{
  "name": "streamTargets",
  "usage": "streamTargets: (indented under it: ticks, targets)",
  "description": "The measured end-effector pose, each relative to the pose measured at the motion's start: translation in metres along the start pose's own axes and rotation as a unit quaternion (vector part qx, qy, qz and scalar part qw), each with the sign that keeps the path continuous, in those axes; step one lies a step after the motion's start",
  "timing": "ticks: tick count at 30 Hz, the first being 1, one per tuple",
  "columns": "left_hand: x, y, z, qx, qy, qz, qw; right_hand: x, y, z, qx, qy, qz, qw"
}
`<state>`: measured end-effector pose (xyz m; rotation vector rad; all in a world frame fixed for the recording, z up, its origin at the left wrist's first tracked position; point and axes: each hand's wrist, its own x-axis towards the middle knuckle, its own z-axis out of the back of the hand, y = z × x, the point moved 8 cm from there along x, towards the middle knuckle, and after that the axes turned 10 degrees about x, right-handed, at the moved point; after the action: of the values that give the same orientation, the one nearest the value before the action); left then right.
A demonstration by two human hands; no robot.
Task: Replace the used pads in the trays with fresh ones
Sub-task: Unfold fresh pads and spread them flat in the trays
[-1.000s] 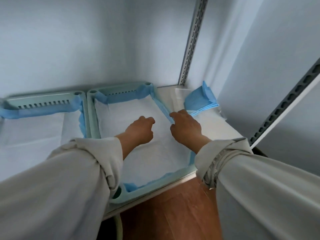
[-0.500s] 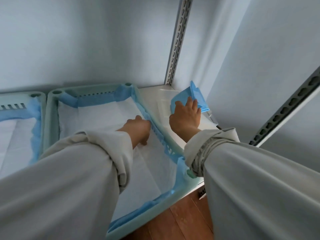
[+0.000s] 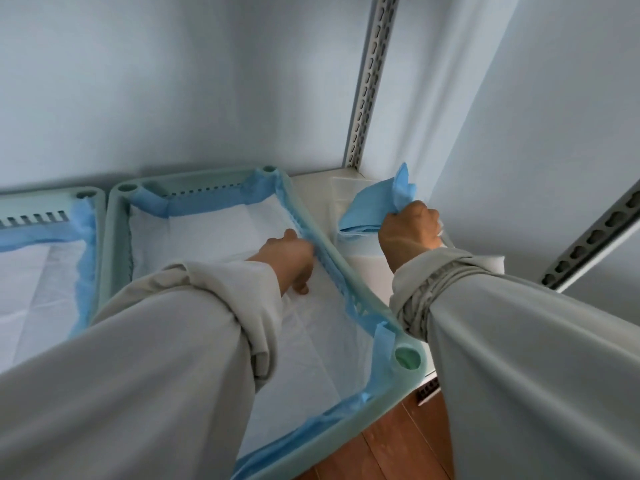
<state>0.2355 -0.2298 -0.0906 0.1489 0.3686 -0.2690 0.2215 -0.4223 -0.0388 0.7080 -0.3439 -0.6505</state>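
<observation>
On the pale shelf (image 3: 322, 188) to the right of the trays, the right hand (image 3: 410, 230) clenches a folded blue pad (image 3: 372, 207), fingers curled round its corner. The left hand (image 3: 291, 258) rests on the white, blue-edged pad (image 3: 332, 327) lining the near pale green plastic tray (image 3: 408, 358), fingers bent downward, seemingly grasping nothing. That pad lies flat and looks clean, its blue border turned up the walls. The left tray (image 3: 100, 216) is lined likewise. Both trays appear done; the folded pad remains.

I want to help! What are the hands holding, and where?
The right hand grips the folded blue pad by its near edge. The left hand holds nothing; it rests on the tray's white pad.
</observation>
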Motion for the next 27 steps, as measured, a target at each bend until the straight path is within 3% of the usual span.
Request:
streamTargets:
  ticks: [5,13,16,20,24,27]
  targets:
    - [-0.005,0.005,-0.004,-0.006,-0.045,-0.017,0.999,-0.006,-0.007,0.001,0.038,0.047,-0.025,0.998]
    - [-0.042,0.018,-0.012,-0.146,-0.031,-0.063,0.987,-0.031,0.028,0.038,0.224,-0.039,0.059,0.972]
    - [-0.058,0.027,0.000,-0.174,-0.066,-0.043,0.982,-0.050,0.048,0.052,0.240,-0.036,0.085,0.966]
    - [-0.093,0.055,0.020,-0.206,-0.139,0.003,0.969,-0.095,0.071,0.058,0.270,-0.015,0.105,0.957]
    - [-0.139,0.073,0.052,-0.245,-0.210,0.006,0.947,-0.140,0.081,0.048,0.351,0.044,0.050,0.934]
    - [-0.179,0.091,0.070,-0.237,-0.218,0.003,0.947,-0.180,0.099,0.035,0.409,0.107,0.021,0.906]
